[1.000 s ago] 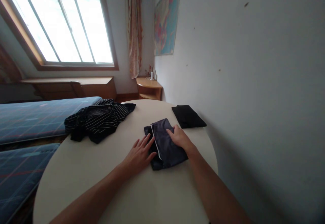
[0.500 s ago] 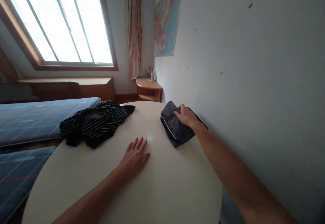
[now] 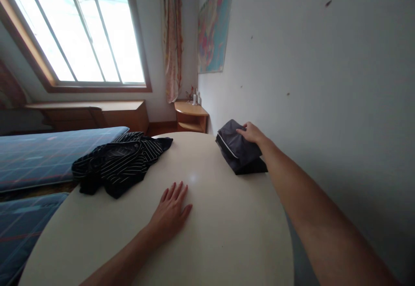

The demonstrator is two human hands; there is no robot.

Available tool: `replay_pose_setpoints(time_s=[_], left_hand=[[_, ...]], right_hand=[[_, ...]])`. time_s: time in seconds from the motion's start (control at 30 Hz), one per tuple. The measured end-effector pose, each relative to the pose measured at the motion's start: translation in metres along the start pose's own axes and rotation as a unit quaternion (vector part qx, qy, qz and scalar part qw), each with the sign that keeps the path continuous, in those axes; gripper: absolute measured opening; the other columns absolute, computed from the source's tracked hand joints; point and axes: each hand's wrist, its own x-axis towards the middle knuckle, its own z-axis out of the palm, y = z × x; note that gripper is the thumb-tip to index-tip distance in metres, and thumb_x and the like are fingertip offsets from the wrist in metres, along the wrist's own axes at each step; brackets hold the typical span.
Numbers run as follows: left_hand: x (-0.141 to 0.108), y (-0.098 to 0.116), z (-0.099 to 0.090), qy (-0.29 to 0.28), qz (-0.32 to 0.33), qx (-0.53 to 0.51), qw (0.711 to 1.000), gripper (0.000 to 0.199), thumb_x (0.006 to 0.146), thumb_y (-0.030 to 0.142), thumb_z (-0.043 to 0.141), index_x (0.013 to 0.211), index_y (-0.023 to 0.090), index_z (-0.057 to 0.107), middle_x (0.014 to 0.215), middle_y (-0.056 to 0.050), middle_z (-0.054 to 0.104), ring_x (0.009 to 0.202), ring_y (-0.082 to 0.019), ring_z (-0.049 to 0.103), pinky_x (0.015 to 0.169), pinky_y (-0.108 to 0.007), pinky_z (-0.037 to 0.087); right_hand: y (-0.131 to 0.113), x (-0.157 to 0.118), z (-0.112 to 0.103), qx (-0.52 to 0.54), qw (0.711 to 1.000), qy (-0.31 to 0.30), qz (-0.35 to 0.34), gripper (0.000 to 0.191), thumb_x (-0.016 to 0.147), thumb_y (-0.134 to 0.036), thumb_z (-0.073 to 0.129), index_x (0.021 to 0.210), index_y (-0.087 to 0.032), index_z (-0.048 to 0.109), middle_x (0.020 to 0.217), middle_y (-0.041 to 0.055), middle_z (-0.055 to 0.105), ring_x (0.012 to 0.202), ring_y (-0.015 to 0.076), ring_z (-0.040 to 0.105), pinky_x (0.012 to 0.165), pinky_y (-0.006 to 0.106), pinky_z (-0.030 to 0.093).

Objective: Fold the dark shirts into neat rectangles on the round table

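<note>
My right hand (image 3: 252, 133) grips the upper edge of a dark grey fabric storage box (image 3: 238, 143), soft and folded, with pale piping along one side. It is at the table's far right edge, close to the wall. Its black lower part touches or hangs just over the tabletop; I cannot tell which. My left hand (image 3: 171, 211) lies flat on the white round table (image 3: 223, 229), fingers spread, holding nothing. A crumpled black garment with white stripes (image 3: 125, 160) lies at the table's far left edge, apart from both hands.
A white wall (image 3: 308, 117) runs close along the right side. Blue plaid mattresses (image 3: 58, 156) lie to the left. Beyond the table are a small wooden corner shelf (image 3: 191, 108), a low wooden desk (image 3: 123, 110), a curtain (image 3: 173, 39) and a window (image 3: 87, 30).
My right hand has moved the grey fabric item slightly right and away from me, and its front edge has lifted. My left hand stays flat on the table. The view has shifted a little.
</note>
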Motion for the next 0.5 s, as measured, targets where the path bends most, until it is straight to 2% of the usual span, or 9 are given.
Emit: replay_pose_setpoints(time_s=[0.07,0.13,0.17,0.23,0.4,0.5], left_hand=[[0.000,0.001,-0.002,-0.007,-0.003,0.002,1.000,0.064,0.098,0.049,0.035,0.153,0.017,0.033,0.161,-0.009,0.024,0.149,-0.030,0.016,0.121,-0.049,0.018],[0.000,0.002,-0.003,-0.011,-0.007,0.004,1.000,0.064,0.098,0.048,0.036,0.153,0.017,0.032,0.161,-0.009,0.024,0.149,-0.030,0.016,0.121,-0.050,0.018],[0.001,0.002,-0.003,-0.011,-0.007,0.004,1.000,0.064,0.097,0.048,0.036,0.153,0.017,0.032,0.161,-0.009,0.024,0.149,-0.030,0.017,0.121,-0.050,0.018],[0.001,0.002,-0.003,-0.006,-0.003,0.004,1.000,0.064,0.097,0.048,0.036,0.153,0.017,0.033,0.161,-0.009,0.024,0.149,-0.030,0.017,0.120,-0.050,0.018],[0.001,0.001,-0.001,-0.005,0.000,0.004,1.000,0.064,0.098,0.049,0.035,0.153,0.017,0.033,0.161,-0.010,0.025,0.149,-0.030,0.017,0.121,-0.050,0.019],[0.001,0.001,0.000,0.000,0.000,0.001,1.000,0.064,0.097,0.049,0.035,0.152,0.016,0.034,0.160,-0.010,0.026,0.149,-0.030,0.018,0.120,-0.050,0.019]], right_hand=[[0.026,0.000,0.012,-0.013,0.998,-0.030,0.051,0.050,0.092,-0.045,0.059,0.125,-0.008,0.054,0.122,0.0203,0.064,0.109,0.0265,0.062,0.087,0.031,0.045],[0.049,-0.007,0.028,-0.025,0.992,-0.080,0.098,0.045,0.095,-0.041,0.055,0.122,-0.005,0.059,0.117,0.0215,0.067,0.105,0.0263,0.064,0.085,0.031,0.045],[0.057,-0.012,0.036,-0.027,0.990,-0.093,0.105,0.042,0.094,-0.039,0.055,0.118,-0.005,0.061,0.112,0.0220,0.069,0.101,0.0267,0.066,0.083,0.032,0.046],[0.069,-0.022,0.047,-0.032,0.989,-0.099,0.107,0.042,0.094,-0.036,0.056,0.122,-0.005,0.061,0.116,0.0223,0.068,0.104,0.0272,0.066,0.085,0.032,0.046],[0.073,-0.030,0.048,-0.045,0.993,-0.076,0.084,0.046,0.094,-0.038,0.056,0.133,-0.014,0.056,0.130,0.0177,0.062,0.119,0.0263,0.059,0.097,0.033,0.042],[0.068,-0.033,0.045,-0.063,0.990,-0.068,0.102,0.046,0.093,-0.040,0.055,0.131,-0.015,0.059,0.130,0.0197,0.061,0.124,0.0297,0.054,0.101,0.039,0.041]])
